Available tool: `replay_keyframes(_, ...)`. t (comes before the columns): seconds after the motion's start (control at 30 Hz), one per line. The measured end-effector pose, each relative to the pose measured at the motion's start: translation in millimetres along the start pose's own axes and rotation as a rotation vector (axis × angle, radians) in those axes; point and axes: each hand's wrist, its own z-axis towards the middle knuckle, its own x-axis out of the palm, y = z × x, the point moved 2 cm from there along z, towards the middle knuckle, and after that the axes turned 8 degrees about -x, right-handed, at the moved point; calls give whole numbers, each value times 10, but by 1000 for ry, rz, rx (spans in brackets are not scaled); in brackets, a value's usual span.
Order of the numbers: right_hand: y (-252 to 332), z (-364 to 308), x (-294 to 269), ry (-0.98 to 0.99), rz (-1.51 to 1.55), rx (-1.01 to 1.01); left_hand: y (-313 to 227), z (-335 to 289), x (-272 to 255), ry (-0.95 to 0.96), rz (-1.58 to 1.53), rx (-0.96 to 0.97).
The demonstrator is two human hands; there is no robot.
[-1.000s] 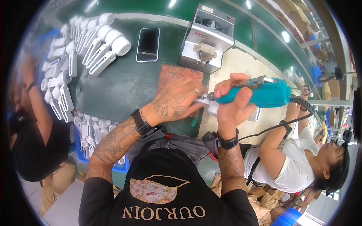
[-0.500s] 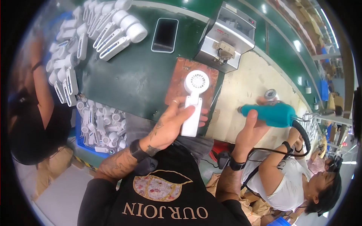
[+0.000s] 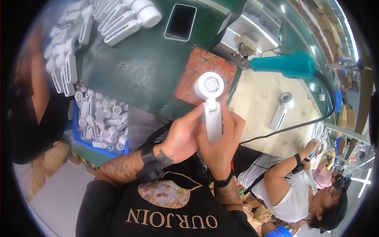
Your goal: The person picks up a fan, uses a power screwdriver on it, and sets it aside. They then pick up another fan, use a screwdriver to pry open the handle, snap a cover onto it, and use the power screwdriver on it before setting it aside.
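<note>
Both my hands hold a white handheld fan (image 3: 213,120) upright over a reddish-brown board (image 3: 191,65); its round grille faces up. My left hand (image 3: 179,136) grips the handle from the left side. My right hand (image 3: 223,152) is closed round the handle from the right, thumb and fingers along it. A teal electric screwdriver (image 3: 284,65) with a black cable lies with its tip at the front of a silver box-shaped machine (image 3: 258,29). Another white fan (image 3: 279,116) lies on the pale board at the right.
A blue bin (image 3: 75,132) full of white fans stands at the left. Rows of white fans (image 3: 122,31) cover the table's far left, beside a phone (image 3: 181,23). A co-worker (image 3: 290,189) sits at the right; another person's arm (image 3: 37,87) is at the left.
My right hand has let go of the electric screwdriver, now farther away by the silver machine, and has taken hold of the fan. The view has shifted slightly.
</note>
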Motion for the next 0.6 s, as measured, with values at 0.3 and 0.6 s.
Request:
replay_keyframes(0.3, -51, -84, -185, -247, 131, -10, 5, 7, -34, 15, 124, 70)
replay_keyframes(0.6, -198, -274, -192, -118, 232, 45, -2, 37, -176, -142, 446, 232)
